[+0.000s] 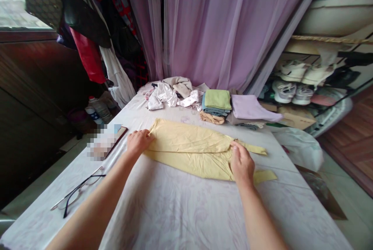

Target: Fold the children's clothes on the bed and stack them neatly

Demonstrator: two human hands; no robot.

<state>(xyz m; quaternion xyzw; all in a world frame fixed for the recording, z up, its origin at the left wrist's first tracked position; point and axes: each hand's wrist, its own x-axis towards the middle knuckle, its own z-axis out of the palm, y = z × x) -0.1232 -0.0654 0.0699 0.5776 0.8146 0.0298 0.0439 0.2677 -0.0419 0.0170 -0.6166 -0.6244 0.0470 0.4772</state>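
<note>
A pale yellow garment (189,137) lies lengthwise across the bed, partly folded over itself, with wrinkles along its lower layer. Two narrow yellow bands stick out at its right end. My left hand (140,141) pinches the garment's left end at the edge. At the right end, my right hand (242,162) has its thumb and fingers closed on the upper layer. Whether the garment is a top or trousers is hard to tell.
Behind the garment stand a folded stack with a green cloth (217,99) on top and a lilac cloth (253,107). A loose clothes pile (175,92) sits further left. Eyeglasses (77,191) and a blurred flat object (106,143) lie left; a shoe rack (309,75) stands right.
</note>
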